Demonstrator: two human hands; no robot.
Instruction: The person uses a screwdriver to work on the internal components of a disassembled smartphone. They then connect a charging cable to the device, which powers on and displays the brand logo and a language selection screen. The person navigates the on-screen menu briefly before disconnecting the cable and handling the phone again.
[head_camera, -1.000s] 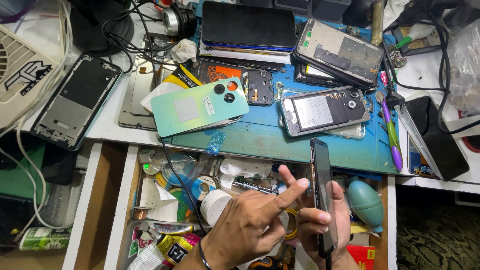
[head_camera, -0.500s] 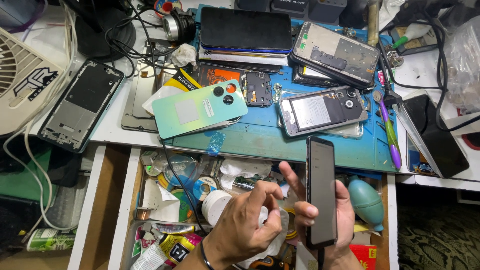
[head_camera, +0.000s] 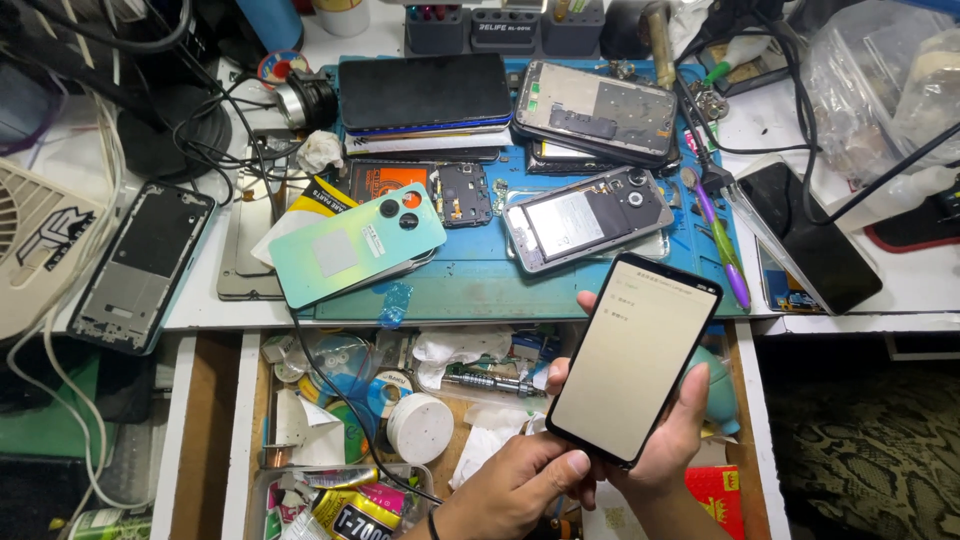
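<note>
Phone with a lit pale screen sits tilted at lower centre-right of the frame, above the open drawer. Right hand grips it from behind, thumb on its right edge. Left hand is curled, thumb pressing the phone's lower left corner. Blue mat lies above.

Phone: glossy glass front, lit pale screen, smooth black plastic rim. Green back cover: satin, pearly sheen (plastic by the look). Work mat: matt blue rubber. Stripped frame: dull grey metal. Tabletop: smooth white laminate. Tissue: crumpled paper.
</note>
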